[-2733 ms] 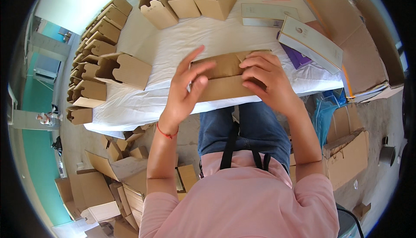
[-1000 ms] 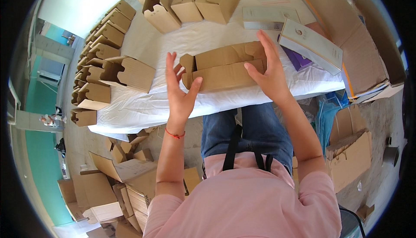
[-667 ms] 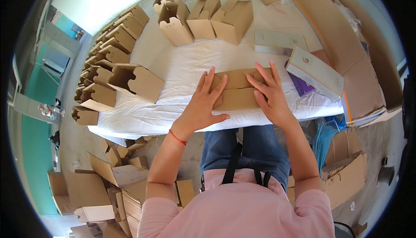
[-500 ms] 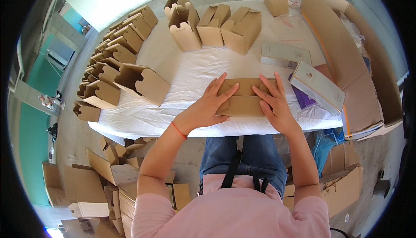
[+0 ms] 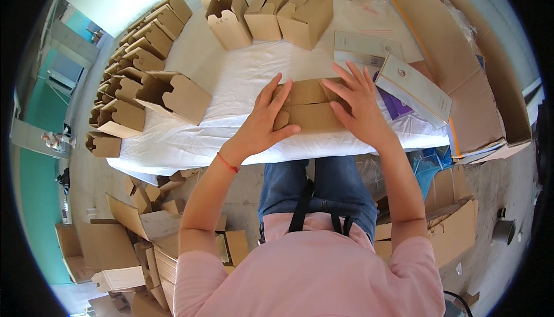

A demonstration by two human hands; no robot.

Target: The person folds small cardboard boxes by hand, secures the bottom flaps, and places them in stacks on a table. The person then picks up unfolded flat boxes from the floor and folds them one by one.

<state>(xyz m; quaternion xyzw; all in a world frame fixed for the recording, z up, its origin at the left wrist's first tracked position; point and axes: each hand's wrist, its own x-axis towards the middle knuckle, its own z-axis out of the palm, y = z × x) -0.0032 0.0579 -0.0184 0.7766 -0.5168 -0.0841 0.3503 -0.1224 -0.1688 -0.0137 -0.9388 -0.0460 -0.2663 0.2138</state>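
Note:
A small brown cardboard box (image 5: 314, 115) with folded flaps on top lies at the table's front edge, before me. My left hand (image 5: 259, 115) is at its left end, with the fingers stretched out and the thumb apart along the near side. On its right end rests my right hand (image 5: 362, 106), fingers spread over the top flaps. Both hands look open, touching the box without wrapping round it. To the right, a pale slim printed box (image 5: 412, 89) leans over a purple item (image 5: 394, 106), and another pale box (image 5: 366, 47) lies behind it.
The table has a white cloth (image 5: 231, 92). Rows of open brown boxes (image 5: 144, 60) line its left side; several more (image 5: 268, 14) stand at the back. A large open carton (image 5: 456, 69) borders the right. Flattened cardboard (image 5: 112, 248) litters the floor at left.
The view has shifted, so the table sits higher and further left. My left hand has slid toward the box's left end, and the right hand's fingers have spread more over the top.

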